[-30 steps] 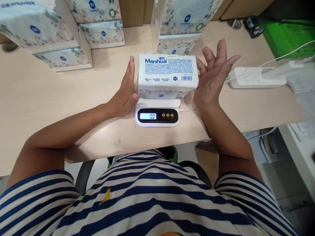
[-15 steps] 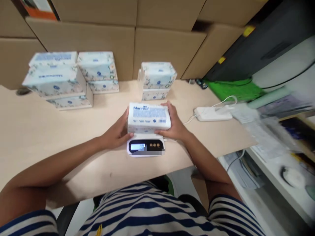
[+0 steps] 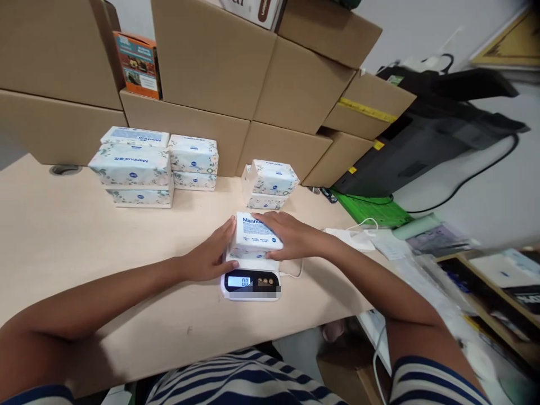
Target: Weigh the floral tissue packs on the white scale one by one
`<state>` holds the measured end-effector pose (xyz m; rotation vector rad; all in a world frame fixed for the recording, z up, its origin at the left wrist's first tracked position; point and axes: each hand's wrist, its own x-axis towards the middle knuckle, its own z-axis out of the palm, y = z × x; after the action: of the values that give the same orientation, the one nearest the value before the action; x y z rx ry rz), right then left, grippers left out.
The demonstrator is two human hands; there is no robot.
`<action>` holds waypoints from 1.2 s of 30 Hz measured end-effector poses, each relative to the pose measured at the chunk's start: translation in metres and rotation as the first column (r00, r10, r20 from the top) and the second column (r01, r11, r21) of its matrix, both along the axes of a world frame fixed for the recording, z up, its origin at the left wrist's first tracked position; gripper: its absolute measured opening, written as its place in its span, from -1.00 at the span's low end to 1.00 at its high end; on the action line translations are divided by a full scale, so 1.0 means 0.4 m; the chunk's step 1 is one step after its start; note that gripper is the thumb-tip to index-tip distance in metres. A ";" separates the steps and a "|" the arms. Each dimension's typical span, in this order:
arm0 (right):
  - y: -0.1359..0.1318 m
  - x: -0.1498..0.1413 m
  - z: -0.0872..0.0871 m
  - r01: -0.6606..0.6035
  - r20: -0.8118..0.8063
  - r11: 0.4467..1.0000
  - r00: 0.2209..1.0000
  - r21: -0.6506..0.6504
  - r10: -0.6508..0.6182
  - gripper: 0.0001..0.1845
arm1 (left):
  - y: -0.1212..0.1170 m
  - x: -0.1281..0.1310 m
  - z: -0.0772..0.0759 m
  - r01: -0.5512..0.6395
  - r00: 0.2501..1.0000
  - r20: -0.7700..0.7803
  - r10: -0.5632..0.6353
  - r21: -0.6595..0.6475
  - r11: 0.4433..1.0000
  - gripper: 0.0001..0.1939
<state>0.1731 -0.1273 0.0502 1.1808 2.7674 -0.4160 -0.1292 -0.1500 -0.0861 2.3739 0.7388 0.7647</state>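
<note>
A white and pale blue tissue pack (image 3: pixel 253 241) marked "Manhua" is at the digital scale (image 3: pixel 252 283), over its weighing plate. My left hand (image 3: pixel 211 251) grips the pack's left side, its thumb near the lower front corner. Across the right side and part of the top lies my right hand (image 3: pixel 294 235), fingers at the back and thumb at the front. The lit display (image 3: pixel 239 282) reads 0.0. I cannot tell whether the pack touches the plate.
Stacked tissue packs (image 3: pixel 133 175) stand at the back left, with another stack (image 3: pixel 274 183) behind the scale. Cardboard boxes (image 3: pixel 211 62) line the back. At the right are a dark machine (image 3: pixel 405 152), a green sheet (image 3: pixel 371 208) and a white power strip (image 3: pixel 350 239).
The view has tilted upward, showing more boxes. My right hand has shifted from the pack's right edge to farther over its top; my left hand still holds the left side.
</note>
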 end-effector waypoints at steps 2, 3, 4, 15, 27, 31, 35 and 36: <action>0.026 -0.003 0.045 -0.053 0.004 0.998 0.999 0.021 0.053 0.27 | -0.003 0.001 -0.011 -0.072 0.996 0.045 0.074 -0.048 0.996 0.05; 0.044 0.004 0.077 -0.057 -0.003 0.997 0.998 0.053 0.057 0.26 | -0.004 0.003 -0.016 -0.112 0.990 0.077 0.118 -0.080 0.991 0.01; 0.068 0.014 0.115 -0.040 -0.020 0.994 0.999 0.097 0.042 0.23 | -0.002 0.006 -0.022 -0.143 0.982 0.110 0.155 -0.116 0.983 -0.01; 0.562 0.068 0.286 0.385 -0.103 0.802 0.918 0.456 -0.382 0.25 | 0.017 0.031 -0.032 -0.186 0.943 0.198 0.268 -0.356 0.916 0.06; 0.624 0.017 0.174 0.400 -0.019 0.851 0.908 0.341 -0.420 0.13 | 0.003 0.022 -0.003 -0.147 0.959 0.165 0.231 -0.408 0.901 -0.13; 0.615 0.003 0.160 0.430 0.044 0.864 0.889 0.264 -0.456 -0.19 | 0.002 0.023 0.001 -0.131 0.962 0.166 0.215 -0.410 0.903 -0.15; 0.599 -0.004 0.151 0.462 0.066 0.854 0.870 0.241 -0.489 -0.34 | -0.001 0.022 0.005 -0.144 0.964 0.149 0.222 -0.409 0.901 -0.12; 0.594 -0.006 0.150 0.467 0.061 0.850 0.867 0.243 -0.494 -0.34 | -0.001 0.021 0.005 -0.144 0.965 0.146 0.220 -0.407 0.902 -0.12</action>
<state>0.1707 0.1103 0.1104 1.8965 2.4328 -0.0619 -0.1207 -0.1505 -0.0841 1.8614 0.9447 0.8173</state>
